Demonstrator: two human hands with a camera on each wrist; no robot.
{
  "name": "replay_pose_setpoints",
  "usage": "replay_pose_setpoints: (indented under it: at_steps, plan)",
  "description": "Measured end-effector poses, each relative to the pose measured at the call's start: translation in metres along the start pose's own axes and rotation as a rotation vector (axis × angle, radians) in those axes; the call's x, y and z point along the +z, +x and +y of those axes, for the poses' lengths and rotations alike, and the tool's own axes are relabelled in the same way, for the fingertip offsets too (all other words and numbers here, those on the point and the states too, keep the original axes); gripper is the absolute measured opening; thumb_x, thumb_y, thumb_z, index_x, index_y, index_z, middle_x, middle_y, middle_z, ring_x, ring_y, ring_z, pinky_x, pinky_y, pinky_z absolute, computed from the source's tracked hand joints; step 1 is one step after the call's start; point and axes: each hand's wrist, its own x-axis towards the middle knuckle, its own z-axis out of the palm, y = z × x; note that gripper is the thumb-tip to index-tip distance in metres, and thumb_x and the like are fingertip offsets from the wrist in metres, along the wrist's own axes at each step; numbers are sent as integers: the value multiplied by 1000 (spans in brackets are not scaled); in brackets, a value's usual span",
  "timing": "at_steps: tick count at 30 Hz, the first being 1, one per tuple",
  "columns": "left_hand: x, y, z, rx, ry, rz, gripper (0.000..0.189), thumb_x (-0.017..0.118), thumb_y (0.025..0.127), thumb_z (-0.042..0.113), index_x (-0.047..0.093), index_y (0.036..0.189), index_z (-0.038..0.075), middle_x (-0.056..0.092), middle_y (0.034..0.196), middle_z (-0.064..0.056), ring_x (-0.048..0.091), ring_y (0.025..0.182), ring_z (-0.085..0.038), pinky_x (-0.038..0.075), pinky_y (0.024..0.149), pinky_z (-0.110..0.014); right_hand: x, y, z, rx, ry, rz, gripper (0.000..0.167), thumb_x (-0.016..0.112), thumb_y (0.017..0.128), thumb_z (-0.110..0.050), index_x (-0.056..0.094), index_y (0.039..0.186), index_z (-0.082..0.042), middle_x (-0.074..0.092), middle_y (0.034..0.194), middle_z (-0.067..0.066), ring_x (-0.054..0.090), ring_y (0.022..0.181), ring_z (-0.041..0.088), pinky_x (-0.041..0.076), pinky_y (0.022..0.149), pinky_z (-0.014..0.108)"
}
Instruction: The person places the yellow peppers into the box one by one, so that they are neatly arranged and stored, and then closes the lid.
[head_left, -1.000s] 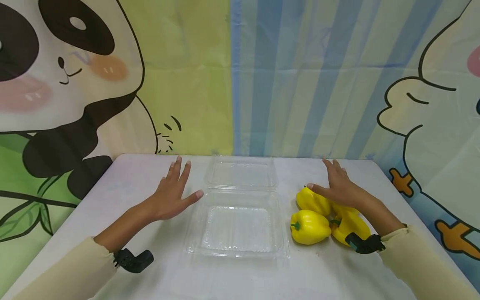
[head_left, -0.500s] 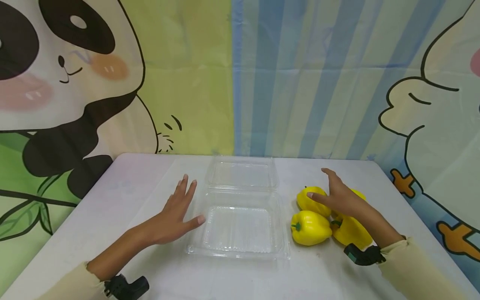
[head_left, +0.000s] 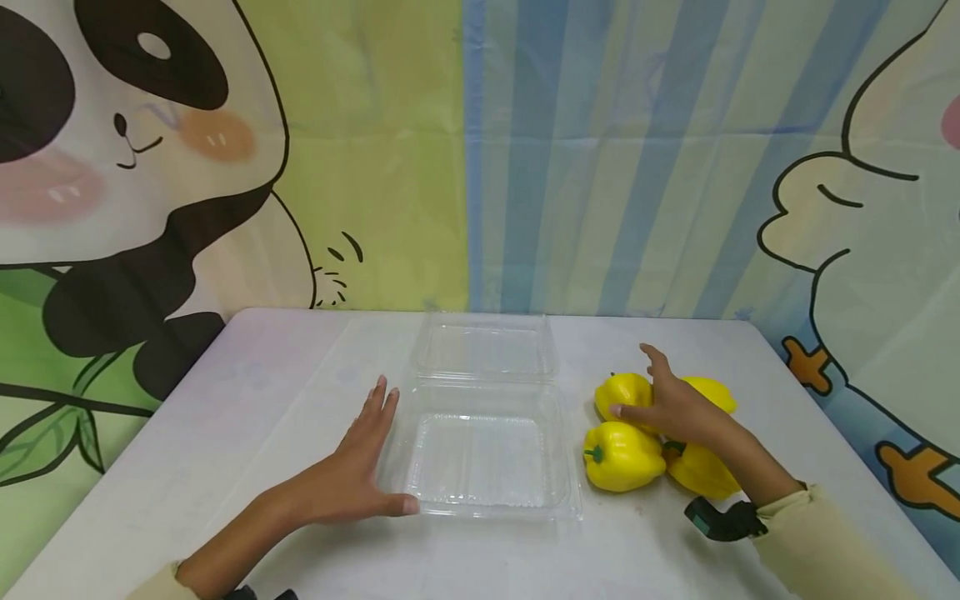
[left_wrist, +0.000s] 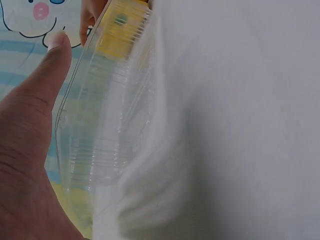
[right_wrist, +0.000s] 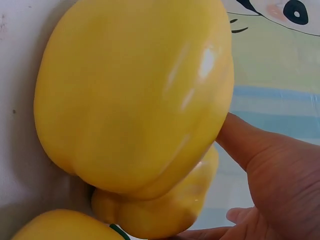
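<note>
A clear plastic clamshell container [head_left: 480, 458] lies opened on the table, its lid [head_left: 483, 350] folded back toward the wall. My left hand [head_left: 348, 479] is at the container's left side, fingers straight and thumb spread by its front left corner. Several yellow bell peppers sit to the container's right. Above them is my right hand [head_left: 678, 408], thumb and fingers spread about the back left bell pepper [head_left: 618, 392]. The front left bell pepper [head_left: 624, 458] shows a green stem and fills much of the right wrist view, where the right thumb [right_wrist: 250, 142] appears behind it.
Partly under the right forearm is the front right bell pepper [head_left: 701, 475], with the back right bell pepper [head_left: 712, 392] behind the hand. The white table [head_left: 495, 567] ends at a cartoon-printed cloth wall [head_left: 562, 167].
My left hand has come down and nearer, from beside the lid hinge to the container's front left side. The right hand has lowered over the bell peppers.
</note>
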Motion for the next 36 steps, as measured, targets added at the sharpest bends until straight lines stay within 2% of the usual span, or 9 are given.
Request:
replay_pose_setpoints:
  at_steps: [4,8,12,16,22,29,31,33,36]
  plan:
    - [6,-3,0,-11,-72,-5,129,77,73,60,-13,155,20,-25,158,5,-12,146,-28,20,109,-62,2,2,0,-2,-6,-1,113,69,84,-55,-3,152,-2,27,145,40,41,123,53,36,97,67]
    - [12,-5,1,-13,-79,30,124,76,75,58,-10,156,22,-23,159,8,-7,146,-24,23,109,-59,2,3,-1,4,-19,-3,102,71,86,-49,9,149,1,40,134,38,51,110,44,44,92,61]
    - [16,-6,2,5,-92,66,122,77,74,57,-3,157,16,-19,160,10,1,146,-24,27,108,-57,3,2,-2,10,-38,5,89,71,87,-45,21,141,5,50,122,33,54,98,37,50,84,53]
    - [19,-7,5,-1,-119,71,126,81,70,57,2,157,10,-16,160,13,4,146,-22,28,109,-54,4,3,-2,8,-53,19,85,72,86,-44,27,138,6,52,119,31,55,95,35,51,81,50]
    - [26,-9,7,4,-132,74,127,82,69,56,3,156,6,-15,161,9,7,146,-21,28,109,-52,5,4,-1,-11,-43,37,82,72,87,-43,31,140,5,52,123,30,55,98,35,51,83,50]
    - [34,-9,7,16,-188,126,129,83,67,57,5,156,5,-12,161,11,39,135,-29,32,106,-53,8,5,2,-43,-31,67,79,71,87,-42,36,144,1,45,136,31,51,111,41,44,93,60]
    - [36,-9,6,19,-180,137,129,82,67,59,7,156,4,-11,162,10,42,133,-30,33,105,-54,8,5,2,-47,-28,75,80,71,87,-43,36,145,0,42,140,31,49,115,43,41,95,62]
    - [37,-9,6,13,-163,149,128,81,67,60,7,156,5,-11,162,9,42,133,-31,33,105,-54,8,5,2,-51,-28,90,80,71,87,-43,36,146,-1,40,142,30,47,118,44,39,97,63]
    - [40,-9,6,8,-138,168,127,81,68,60,8,156,6,-9,162,8,34,138,-32,32,105,-56,8,4,3,-66,-32,129,79,71,88,-40,36,147,-2,37,145,30,42,124,47,35,99,65]
